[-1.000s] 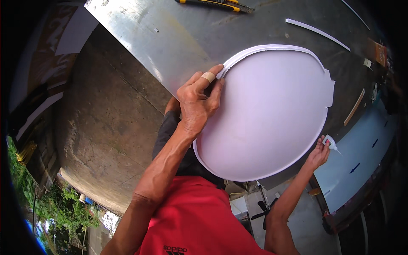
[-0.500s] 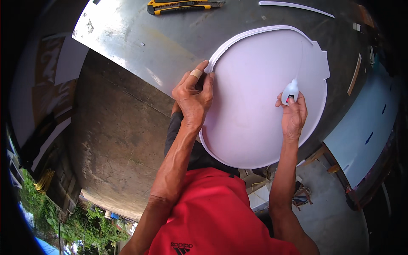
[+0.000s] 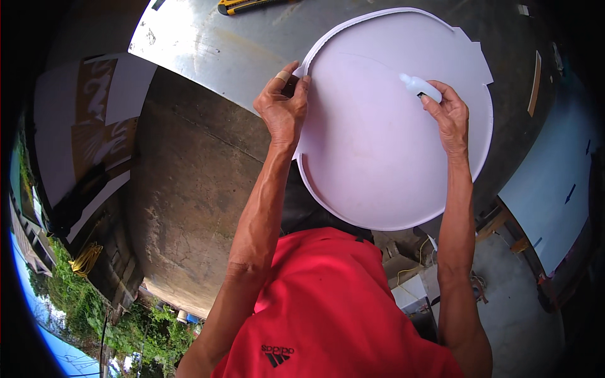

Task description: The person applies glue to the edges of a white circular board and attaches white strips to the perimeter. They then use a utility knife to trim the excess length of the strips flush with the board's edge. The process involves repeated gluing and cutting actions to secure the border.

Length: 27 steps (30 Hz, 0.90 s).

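Bottle [image 3: 430,92] of pale, half-clear plastic is in our right hand [image 3: 452,121], and its nozzle points toward about ten o'clock. So its long axis runs from ten o'clock, at the nozzle, to four o'clock, at the base. From the nozzle a fine line continues in nearly the same direction above the white disc [image 3: 384,170]; we cannot tell whether its end touches the surface.

Seen from the middle of our right hand, the bottle is between ten and eleven o'clock. Seen from our left hand [image 3: 282,113], it is at about three o'clock, well apart. The right thumb and fingers are closed around the bottle, but we cannot tell how strongly they squeeze. The left thumb and forefinger pinch the raised rim [image 3: 348,23] at the ten o'clock of the disc.

The disc has a stepped tab [image 3: 474,66] at its two o'clock. On the metal table [image 3: 252,57], a yellow and black cutter [image 3: 252,6] lies beyond the disc, between ten and eleven o'clock.
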Each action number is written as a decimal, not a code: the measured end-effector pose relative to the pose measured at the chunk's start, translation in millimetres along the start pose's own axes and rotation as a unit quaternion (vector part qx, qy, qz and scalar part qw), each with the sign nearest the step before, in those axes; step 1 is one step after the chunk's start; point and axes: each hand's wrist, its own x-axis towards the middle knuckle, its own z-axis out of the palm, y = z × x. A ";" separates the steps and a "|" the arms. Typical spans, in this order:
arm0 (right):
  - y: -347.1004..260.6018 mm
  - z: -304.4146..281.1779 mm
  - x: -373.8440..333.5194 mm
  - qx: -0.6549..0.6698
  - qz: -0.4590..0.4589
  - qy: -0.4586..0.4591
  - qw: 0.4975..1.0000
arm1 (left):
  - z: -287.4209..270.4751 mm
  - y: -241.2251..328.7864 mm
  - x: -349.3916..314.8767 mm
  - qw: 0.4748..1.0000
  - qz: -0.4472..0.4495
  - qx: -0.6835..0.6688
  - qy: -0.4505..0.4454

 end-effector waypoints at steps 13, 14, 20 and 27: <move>35.2 4.5 25.7 0.278 -0.034 -0.019 0.960 | -0.4 -10.8 -1.9 0.993 0.081 0.081 0.009; 33.8 6.5 24.2 0.306 -0.024 -0.011 0.952 | 0.7 -10.3 -3.0 0.993 0.089 0.079 0.017; 50.5 12.0 18.3 0.263 -0.030 -0.011 0.964 | 4.9 -10.0 -5.3 0.990 0.120 0.073 0.033; 38.8 26.7 17.7 0.155 -0.053 0.002 0.986 | 4.2 -3.2 -7.2 0.993 0.100 0.063 0.020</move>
